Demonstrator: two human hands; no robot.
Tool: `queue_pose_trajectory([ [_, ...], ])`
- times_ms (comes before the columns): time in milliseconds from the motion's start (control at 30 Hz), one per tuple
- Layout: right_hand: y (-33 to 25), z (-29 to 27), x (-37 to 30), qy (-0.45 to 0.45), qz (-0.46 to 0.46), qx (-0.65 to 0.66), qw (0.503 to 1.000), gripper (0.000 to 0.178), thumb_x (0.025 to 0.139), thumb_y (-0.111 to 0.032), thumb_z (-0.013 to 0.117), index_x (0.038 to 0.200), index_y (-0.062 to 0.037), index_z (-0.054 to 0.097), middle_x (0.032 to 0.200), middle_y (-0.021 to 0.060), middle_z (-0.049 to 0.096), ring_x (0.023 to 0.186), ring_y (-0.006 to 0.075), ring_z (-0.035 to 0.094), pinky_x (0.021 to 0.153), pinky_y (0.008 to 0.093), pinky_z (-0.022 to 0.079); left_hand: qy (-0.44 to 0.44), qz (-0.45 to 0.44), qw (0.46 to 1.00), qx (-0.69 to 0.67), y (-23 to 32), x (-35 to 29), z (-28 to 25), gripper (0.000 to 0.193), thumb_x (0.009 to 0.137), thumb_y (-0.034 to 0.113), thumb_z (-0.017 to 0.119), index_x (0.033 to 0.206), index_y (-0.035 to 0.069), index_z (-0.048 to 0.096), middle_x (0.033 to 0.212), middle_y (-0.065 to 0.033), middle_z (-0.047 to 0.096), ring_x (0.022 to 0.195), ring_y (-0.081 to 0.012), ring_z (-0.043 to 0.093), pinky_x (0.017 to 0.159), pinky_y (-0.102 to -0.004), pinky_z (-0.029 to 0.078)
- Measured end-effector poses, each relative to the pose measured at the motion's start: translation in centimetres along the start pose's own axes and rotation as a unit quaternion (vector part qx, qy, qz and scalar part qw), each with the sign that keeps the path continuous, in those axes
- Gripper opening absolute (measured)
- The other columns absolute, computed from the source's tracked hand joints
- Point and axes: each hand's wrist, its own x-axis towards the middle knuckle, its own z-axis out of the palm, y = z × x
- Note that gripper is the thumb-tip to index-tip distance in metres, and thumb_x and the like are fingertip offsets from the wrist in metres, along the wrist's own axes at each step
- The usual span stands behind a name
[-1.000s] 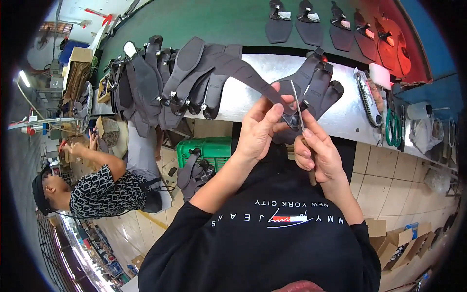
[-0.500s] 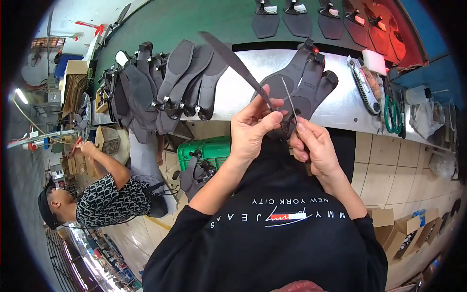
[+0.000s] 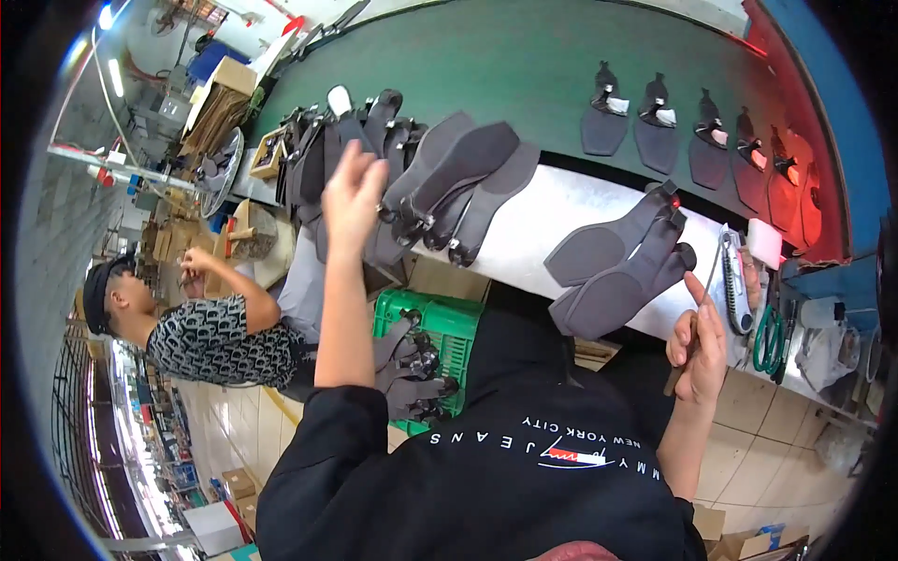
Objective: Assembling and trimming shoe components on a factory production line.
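Observation:
My left hand [image 3: 354,201] is raised over the left part of the bench, its fingers apart and slightly blurred, with no sandal in it. It is beside a heap of dark grey sandals [image 3: 318,173]. Just right of it, several more sandals [image 3: 468,164] overlap with their soles up. My right hand [image 3: 700,351] is closed around a thin, pointed metal tool [image 3: 715,271], whose brownish end [image 3: 673,380] sticks out below the fingers. Left of this hand, a small group of dark sandals [image 3: 613,294] overhangs the bench's near edge.
Sandals with white paper bits [image 3: 655,126] stand in a row on the green belt [image 3: 524,70]. A box cutter [image 3: 735,280] and green-handled scissors [image 3: 770,337] lie at the right. A green crate [image 3: 458,323] holds sandals below the bench. Another person [image 3: 206,318] works at the left.
My left hand has let go of the sandal it held and moved left to the heap. My right hand has moved right and down with the pointed tool. The view has shifted.

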Motion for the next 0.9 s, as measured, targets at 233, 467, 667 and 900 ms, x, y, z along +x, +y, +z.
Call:
queue_pose_trajectory([
  [233, -0.3, -4.2, 3.6, 0.150, -0.209, -0.417, 0.872, 0.039, 0.093, -0.003, 0.049, 0.132, -0.0040, 0.055, 0.078, 0.0011, 0.047, 0.064, 0.0091, 0.042, 0.058, 0.0223, 0.037, -0.131, 0.056, 0.988, -0.063, 3.8, 0.8, 11.6, 0.046, 0.084, 0.022, 0.072, 0.123, -0.001, 0.061, 0.117, -0.0137, 0.066, 0.100, -0.0162, 0.063, 0.087, -0.0291, 0.050],
  [467, -1.0, -3.7, 5.2, 0.159, -0.265, -0.661, 0.684, 0.041, 0.085, -0.002, 0.058, 0.125, -0.0073, 0.059, 0.083, 0.0131, 0.053, 0.079, 0.0312, 0.055, 0.072, 0.0407, 0.044, -0.199, 0.109, 0.965, 0.128, 3.5, 7.5, 31.0, 0.065, 0.083, 0.037, 0.067, 0.135, 0.003, 0.049, 0.131, -0.0185, 0.056, 0.123, -0.0334, 0.052, 0.102, -0.0391, 0.042],
  [667, -1.0, -4.0, 5.5, 0.156, -0.251, -0.691, 0.660, 0.041, 0.082, -0.002, 0.061, 0.122, -0.0111, 0.061, 0.093, 0.0106, 0.056, 0.089, 0.0297, 0.054, 0.079, 0.0409, 0.045, -0.130, 0.268, 0.954, 0.038, 1.4, 9.6, 35.9, 0.032, 0.086, 0.028, 0.065, 0.104, 0.001, 0.064, 0.120, -0.0199, 0.062, 0.114, -0.0413, 0.055, 0.098, -0.0447, 0.043],
  [900, -1.2, -2.7, 4.6, 0.164, -0.277, -0.682, 0.657, 0.042, 0.078, -0.002, 0.065, 0.119, -0.0105, 0.063, 0.114, 0.0144, 0.051, 0.103, 0.0341, 0.050, 0.090, 0.0422, 0.042, -0.040, 0.230, 0.962, 0.141, 0.9, 4.5, 36.0, 0.030, 0.080, 0.028, 0.070, 0.103, 0.009, 0.063, 0.099, -0.0144, 0.067, 0.103, -0.0400, 0.059, 0.092, -0.0453, 0.044],
])
